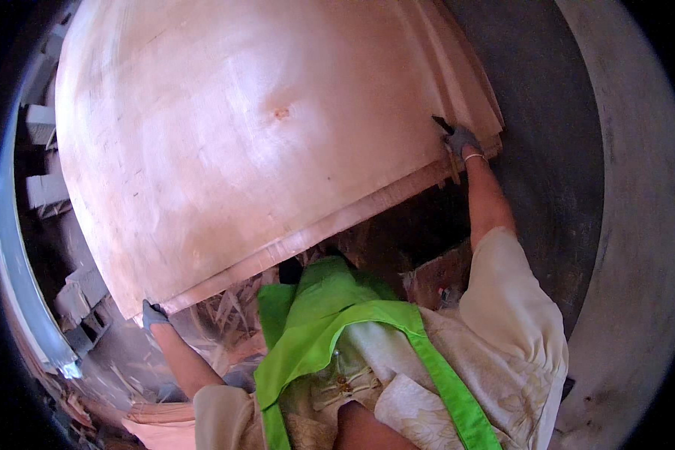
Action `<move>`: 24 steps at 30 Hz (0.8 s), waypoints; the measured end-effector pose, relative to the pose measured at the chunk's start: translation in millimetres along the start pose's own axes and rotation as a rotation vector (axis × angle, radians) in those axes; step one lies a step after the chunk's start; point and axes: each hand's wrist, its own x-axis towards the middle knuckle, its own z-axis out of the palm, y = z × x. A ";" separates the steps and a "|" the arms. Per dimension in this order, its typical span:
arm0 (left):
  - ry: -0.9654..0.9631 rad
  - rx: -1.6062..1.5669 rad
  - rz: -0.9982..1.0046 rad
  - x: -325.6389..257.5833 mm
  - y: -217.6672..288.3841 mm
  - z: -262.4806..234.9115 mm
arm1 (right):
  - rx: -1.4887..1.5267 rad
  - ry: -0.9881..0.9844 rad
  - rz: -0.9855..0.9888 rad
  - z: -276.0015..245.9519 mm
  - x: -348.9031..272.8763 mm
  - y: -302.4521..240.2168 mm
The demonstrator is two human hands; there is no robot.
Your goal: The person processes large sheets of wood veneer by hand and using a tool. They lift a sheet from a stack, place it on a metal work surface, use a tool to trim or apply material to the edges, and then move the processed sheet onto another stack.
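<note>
A large, thin sheet of wood veneer [232, 150], pale pinkish tan with a small knot, lies on top of other sheets and fills the upper middle. My left hand [154, 313], in a grey glove, pinches its near left corner. At the right end of the near edge is my gloved right hand [463, 141], its fingers closed. A dark, narrow tool [442, 124] sticks out of that hand over the veneer; its kind is unclear. Just below the hand hangs a thin wooden strip [454, 166]. Whether the right hand also grips the sheet cannot be seen.
Under the near edge, broken veneer scraps [229, 311] litter the floor. Grey blocks [49, 190] stand along the left side. A dark, flat surface [551, 150] borders the stack on the right. My green apron [315, 315] is close to the near edge.
</note>
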 end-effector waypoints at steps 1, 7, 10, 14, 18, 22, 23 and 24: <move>-0.020 -0.014 0.006 1.5 0.4 0.9 | 0.024 -0.003 0.006 0.8 -2.4 7.8; -0.117 -0.060 -0.073 37.2 -4.5 1.0 | 0.037 0.024 -0.032 12.5 15.5 34.1; -0.095 -0.251 -0.054 64.1 -27.8 -50.1 | 0.029 0.027 -0.140 11.9 39.0 12.1; 0.190 0.686 0.915 -171.9 29.9 53.4 | 0.088 0.197 -0.028 50.4 26.7 55.9; -0.236 1.276 1.448 -320.8 -27.2 114.3 | 0.338 0.163 -0.321 52.4 19.4 46.9; -0.545 1.327 1.529 -395.9 -53.5 155.6 | 0.400 0.364 -0.236 78.2 1.0 59.1; -0.513 1.350 1.509 -397.6 -56.7 162.6 | 0.487 0.353 -0.271 51.7 -19.8 47.9; -0.484 1.372 1.484 -393.8 -58.5 168.7 | 0.577 0.335 -0.305 27.1 -43.6 33.0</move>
